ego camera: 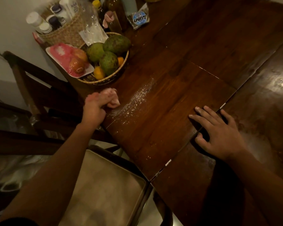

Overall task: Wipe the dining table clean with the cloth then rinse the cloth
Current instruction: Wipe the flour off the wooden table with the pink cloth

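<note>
Dining table [194, 66]: fruit basket [104, 79] just beyond cloth [112, 98] in left hand [93, 110].

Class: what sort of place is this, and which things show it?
Probably a home dining area: a dark wooden table, a chair drawn up to it, and a woven basket of fruit beside a basket of jars.

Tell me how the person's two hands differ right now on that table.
The left hand is curled round a pink cloth; the right hand lies flat with fingers spread, holding nothing. The left hand is near the fruit basket, beside a streak of white specks; the right hand sits across a seam in the table, away from the specks. Both touch the dark wooden table.
</note>
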